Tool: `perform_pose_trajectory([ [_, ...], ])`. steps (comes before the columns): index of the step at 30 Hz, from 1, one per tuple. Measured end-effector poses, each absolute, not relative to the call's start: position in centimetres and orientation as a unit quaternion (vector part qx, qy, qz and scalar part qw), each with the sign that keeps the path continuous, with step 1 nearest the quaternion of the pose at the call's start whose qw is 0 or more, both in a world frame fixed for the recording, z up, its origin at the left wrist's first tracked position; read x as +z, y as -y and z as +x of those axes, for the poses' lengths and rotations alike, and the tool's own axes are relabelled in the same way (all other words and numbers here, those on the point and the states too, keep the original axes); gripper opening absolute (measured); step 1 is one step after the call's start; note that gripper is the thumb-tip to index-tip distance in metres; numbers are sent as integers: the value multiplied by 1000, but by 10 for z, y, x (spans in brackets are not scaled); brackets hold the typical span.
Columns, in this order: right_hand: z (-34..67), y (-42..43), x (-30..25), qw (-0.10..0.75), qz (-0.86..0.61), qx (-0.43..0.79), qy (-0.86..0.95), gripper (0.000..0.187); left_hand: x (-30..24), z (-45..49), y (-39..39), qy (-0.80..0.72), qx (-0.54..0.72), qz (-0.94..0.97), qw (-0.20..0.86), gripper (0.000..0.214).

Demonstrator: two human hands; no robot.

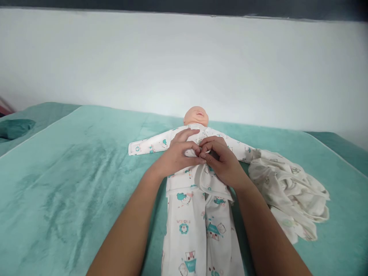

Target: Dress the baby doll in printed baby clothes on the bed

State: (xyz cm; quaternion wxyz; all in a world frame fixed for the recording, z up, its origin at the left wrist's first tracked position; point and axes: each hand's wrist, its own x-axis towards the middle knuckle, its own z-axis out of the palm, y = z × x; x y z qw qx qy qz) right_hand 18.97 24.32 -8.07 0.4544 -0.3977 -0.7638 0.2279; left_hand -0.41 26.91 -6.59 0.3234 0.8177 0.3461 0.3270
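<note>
A baby doll (196,115) lies on its back, head at the far end, dressed in a white printed baby jacket (184,178) and matching trousers (186,222). Over the doll's chest, my left hand (181,153) and my right hand (222,161) meet with fingertips pinched at the jacket's front. The exact bit of cloth or fastening between them is hidden by my fingers. Below my hands, one front flap of the jacket overlaps the other, its lower corner slightly lifted. Both sleeves stretch out sideways.
A crumpled pile of white printed baby clothes (290,191) lies to the right, touching the end of the right-hand sleeve. A green plush cover (71,191) spreads under everything, with creases on the left. Behind it rises a white wall (143,57).
</note>
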Motion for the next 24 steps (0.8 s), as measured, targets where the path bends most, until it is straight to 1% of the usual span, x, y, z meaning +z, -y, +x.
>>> perform_pose_trajectory([
  [3, 189, -244, -82, 465, -392, 217, 764, 8, -67, -1, -268, -348, 340, 817, 311, 15],
  [9, 189, -247, -87, 490, -383, 238, 746, 7, -66, 1, -266, -345, 358, 811, 308, 14],
  [16, 197, -247, -86, 470, -377, 334, 725, 17, -65, 0, -265, -338, 366, 807, 317, 20],
  [24, 201, -247, -85, 468, -364, 384, 708, 19, -66, -2, -271, -321, 381, 786, 365, 17],
])
